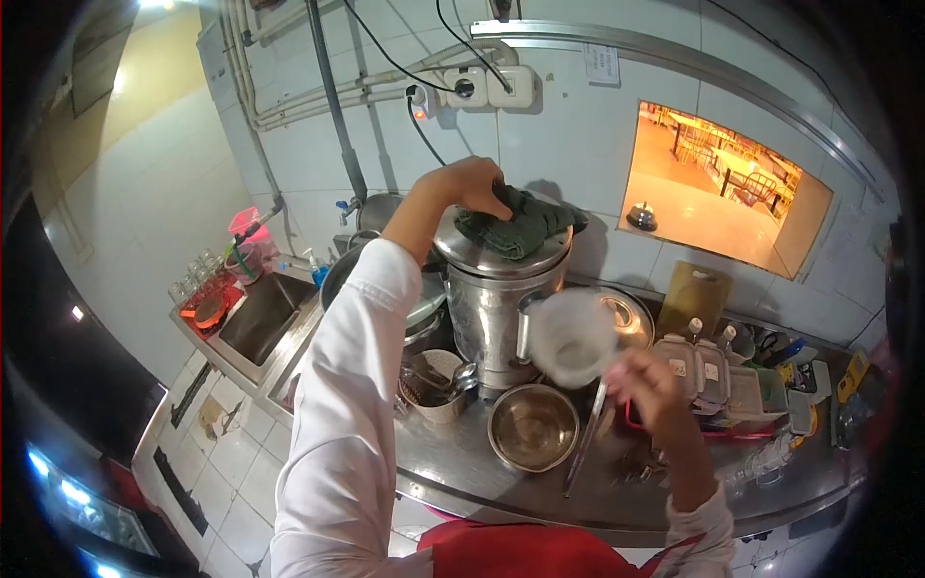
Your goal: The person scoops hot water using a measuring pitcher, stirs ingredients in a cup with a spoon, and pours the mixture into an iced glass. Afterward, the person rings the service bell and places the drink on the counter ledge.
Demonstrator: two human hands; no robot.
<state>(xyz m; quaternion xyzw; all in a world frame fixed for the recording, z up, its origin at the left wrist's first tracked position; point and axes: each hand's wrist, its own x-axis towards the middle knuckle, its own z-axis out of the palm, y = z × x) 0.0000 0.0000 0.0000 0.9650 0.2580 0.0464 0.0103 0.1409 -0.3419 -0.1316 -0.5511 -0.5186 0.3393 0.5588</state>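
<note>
My left hand [474, 190] is closed on a folded dark green cloth [511, 226], which rests on the lid of a tall metal urn [482, 308]. Lower and to the right, my right hand [647, 385] grips the edge of a translucent plastic container [572, 337], blurred by motion. The container is in front of the urn's right side, near its tap [524, 332]. Under it, a metal bowl [533, 433] sits on the steel counter. A long thin metal utensil [584, 445] lies just right of the bowl.
Left of the bowl stands a pot of utensils [438, 390]. Lidded plastic boxes [689, 371] and a cutting board [696, 294] are at the right. A sink [265, 313] with glasses [199, 275] beside it is at the far left. A bell [642, 217] sits in the wall opening.
</note>
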